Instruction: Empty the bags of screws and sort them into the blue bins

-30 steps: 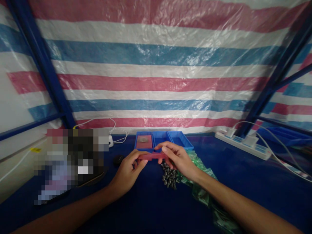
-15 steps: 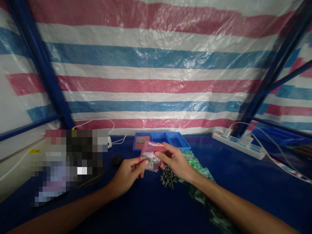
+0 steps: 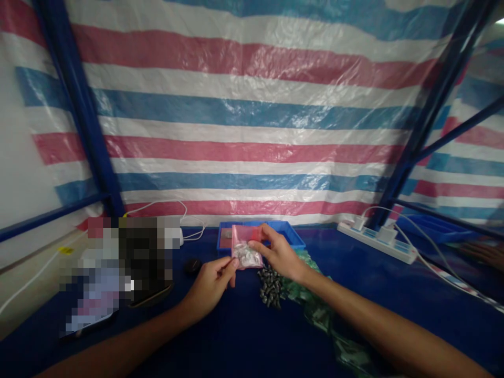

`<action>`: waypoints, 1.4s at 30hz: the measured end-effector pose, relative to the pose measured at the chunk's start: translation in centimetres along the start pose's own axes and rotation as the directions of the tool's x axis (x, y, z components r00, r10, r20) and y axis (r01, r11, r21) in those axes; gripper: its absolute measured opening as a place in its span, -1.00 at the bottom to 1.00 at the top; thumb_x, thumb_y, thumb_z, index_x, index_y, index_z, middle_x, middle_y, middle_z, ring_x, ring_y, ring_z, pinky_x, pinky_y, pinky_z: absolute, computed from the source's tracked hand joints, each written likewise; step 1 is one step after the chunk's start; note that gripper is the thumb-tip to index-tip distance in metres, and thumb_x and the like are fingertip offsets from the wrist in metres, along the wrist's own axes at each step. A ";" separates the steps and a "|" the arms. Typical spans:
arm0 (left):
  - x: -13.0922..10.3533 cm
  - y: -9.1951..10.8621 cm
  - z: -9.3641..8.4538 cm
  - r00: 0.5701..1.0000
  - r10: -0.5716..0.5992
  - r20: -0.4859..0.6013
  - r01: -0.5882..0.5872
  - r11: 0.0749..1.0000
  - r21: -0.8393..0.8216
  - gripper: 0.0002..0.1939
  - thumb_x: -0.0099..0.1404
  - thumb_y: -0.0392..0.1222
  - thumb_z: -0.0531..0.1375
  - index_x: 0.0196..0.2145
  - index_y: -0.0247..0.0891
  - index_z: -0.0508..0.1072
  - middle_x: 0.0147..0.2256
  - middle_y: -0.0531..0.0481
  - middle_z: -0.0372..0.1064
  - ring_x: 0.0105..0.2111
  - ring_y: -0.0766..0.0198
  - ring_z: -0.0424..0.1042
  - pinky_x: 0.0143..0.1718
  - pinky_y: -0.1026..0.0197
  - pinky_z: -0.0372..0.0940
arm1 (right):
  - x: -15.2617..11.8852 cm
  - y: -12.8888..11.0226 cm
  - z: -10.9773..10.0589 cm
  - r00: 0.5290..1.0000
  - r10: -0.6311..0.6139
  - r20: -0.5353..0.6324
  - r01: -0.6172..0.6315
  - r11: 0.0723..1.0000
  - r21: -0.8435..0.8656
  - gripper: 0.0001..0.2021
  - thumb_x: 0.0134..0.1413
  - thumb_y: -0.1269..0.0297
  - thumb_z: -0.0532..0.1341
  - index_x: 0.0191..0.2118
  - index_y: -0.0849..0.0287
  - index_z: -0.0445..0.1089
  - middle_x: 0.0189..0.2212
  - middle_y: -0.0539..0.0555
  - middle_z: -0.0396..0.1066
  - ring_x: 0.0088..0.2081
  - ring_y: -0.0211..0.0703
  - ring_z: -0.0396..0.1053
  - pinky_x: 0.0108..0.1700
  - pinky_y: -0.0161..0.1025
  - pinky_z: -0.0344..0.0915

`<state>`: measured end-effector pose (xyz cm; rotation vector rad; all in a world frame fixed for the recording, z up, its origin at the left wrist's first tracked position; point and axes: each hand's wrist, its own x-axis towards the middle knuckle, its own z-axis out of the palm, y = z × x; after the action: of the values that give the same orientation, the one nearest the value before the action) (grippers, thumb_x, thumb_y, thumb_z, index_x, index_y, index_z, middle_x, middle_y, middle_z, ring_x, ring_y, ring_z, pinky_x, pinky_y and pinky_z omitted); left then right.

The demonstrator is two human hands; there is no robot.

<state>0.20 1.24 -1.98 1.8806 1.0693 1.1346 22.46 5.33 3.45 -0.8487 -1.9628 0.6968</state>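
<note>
A small pink clear plastic bag [image 3: 241, 239] with silvery contents is held up between my two hands, in front of a blue divided tray. My left hand [image 3: 212, 286] pinches its lower left corner between thumb and finger. From the right, my right hand [image 3: 280, 256] grips its upper right side, thumb in front. Exactly what the bag contains is too blurred to make out. Just below my right hand lies a pile of small dark screw-like parts [image 3: 271, 289]. Green plastic bags [image 3: 321, 315] run in a row beside it, partly behind my right forearm.
The blue tray [image 3: 301, 244] stands at the table's back, something pink in its left compartment. A white power strip [image 3: 378, 242] with plugs and cables lies back right, near another blue tray [image 3: 433, 228]. A black mouse-like object [image 3: 192, 266] and pixelated items are left.
The bag has turned more upright and faces me, its silvery contents showing more clearly. My right hand has shifted slightly up. The whole view has tilted up a little.
</note>
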 end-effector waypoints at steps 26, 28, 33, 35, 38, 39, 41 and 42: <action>0.1 -1.2 -0.2 0.952 0.303 -0.030 -0.234 0.791 0.566 -0.67 0.52 -0.11 0.15 0.20 -0.08 0.40 0.31 -0.10 0.27 0.36 -0.08 0.18 0.36 -0.25 0.16 | 7.5 -0.2 2.9 0.991 0.135 0.027 -0.065 0.636 -0.769 -0.66 0.47 0.23 0.10 0.24 0.16 0.34 0.22 0.32 0.36 0.21 0.21 0.32 0.19 0.06 0.24; 0.1 -1.3 -0.3 0.949 0.312 -0.032 -0.239 0.783 0.574 -0.64 0.51 -0.12 0.16 0.22 -0.08 0.38 0.31 -0.10 0.28 0.35 -0.08 0.21 0.36 -0.24 0.16 | 6.9 0.0 2.7 0.982 0.049 0.182 0.109 0.637 -0.763 -0.64 0.44 0.16 0.17 0.24 0.11 0.37 0.23 0.27 0.35 0.21 0.21 0.27 0.21 0.10 0.18; 0.0 -1.5 -0.4 0.954 0.299 -0.017 -0.231 0.770 0.595 -0.59 0.50 -0.13 0.18 0.26 -0.11 0.33 0.34 -0.14 0.24 0.36 -0.08 0.21 0.36 -0.22 0.19 | 6.6 1.6 1.5 0.962 0.124 0.244 0.069 0.752 -0.655 -0.72 0.39 0.12 0.25 0.09 0.06 0.51 0.07 0.18 0.48 0.13 0.22 0.30 0.11 0.10 0.20; -0.1 -1.6 -0.4 0.958 0.285 -0.009 -0.222 0.766 0.603 -0.51 0.50 -0.12 0.18 0.32 -0.13 0.25 0.35 -0.17 0.22 0.37 -0.08 0.21 0.36 -0.21 0.19 | 6.7 2.3 0.8 0.964 0.145 0.222 0.033 0.766 -0.642 -0.71 0.34 0.12 0.31 0.09 0.08 0.52 0.08 0.19 0.48 0.15 0.25 0.31 0.10 0.10 0.21; -0.1 -1.6 -0.4 0.964 0.267 -0.005 -0.204 0.750 0.629 -0.43 0.51 -0.11 0.18 0.39 -0.14 0.14 0.36 -0.19 0.22 0.37 -0.07 0.21 0.37 -0.20 0.17 | 6.8 3.1 0.1 0.962 0.165 0.218 0.007 0.782 -0.624 -0.63 0.27 0.06 0.37 0.12 0.05 0.52 0.17 0.17 0.45 0.20 0.31 0.28 0.12 0.15 0.22; -0.1 -1.5 -0.4 0.966 0.260 0.000 -0.199 0.740 0.642 -0.42 0.51 -0.11 0.17 0.39 -0.13 0.13 0.36 -0.19 0.21 0.37 -0.06 0.20 0.37 -0.20 0.16 | 6.8 3.2 -0.1 0.960 0.169 0.225 0.007 0.785 -0.620 -0.61 0.26 0.05 0.37 0.14 0.04 0.51 0.20 0.17 0.43 0.21 0.32 0.27 0.13 0.18 0.21; 0.0 -1.4 -0.4 0.970 0.244 0.020 -0.194 0.718 0.668 -0.44 0.52 -0.12 0.16 0.39 -0.13 0.13 0.38 -0.18 0.20 0.38 -0.05 0.19 0.35 -0.19 0.17 | 6.8 3.4 -0.2 0.952 0.164 0.258 0.031 0.788 -0.615 -0.55 0.27 0.03 0.36 0.20 0.04 0.47 0.29 0.19 0.36 0.24 0.35 0.24 0.17 0.26 0.18; 0.1 -1.3 -0.4 0.971 0.236 0.027 -0.191 0.708 0.679 -0.44 0.52 -0.12 0.16 0.39 -0.12 0.13 0.39 -0.17 0.18 0.38 -0.04 0.19 0.34 -0.18 0.19 | 6.8 3.4 -0.2 0.946 0.158 0.284 0.053 0.788 -0.614 -0.53 0.28 0.04 0.34 0.24 0.04 0.44 0.33 0.20 0.32 0.27 0.37 0.22 0.19 0.30 0.15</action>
<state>-0.54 1.95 -2.92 2.6146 1.4720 0.9968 20.93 12.73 4.37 -1.2429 -2.5325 0.2063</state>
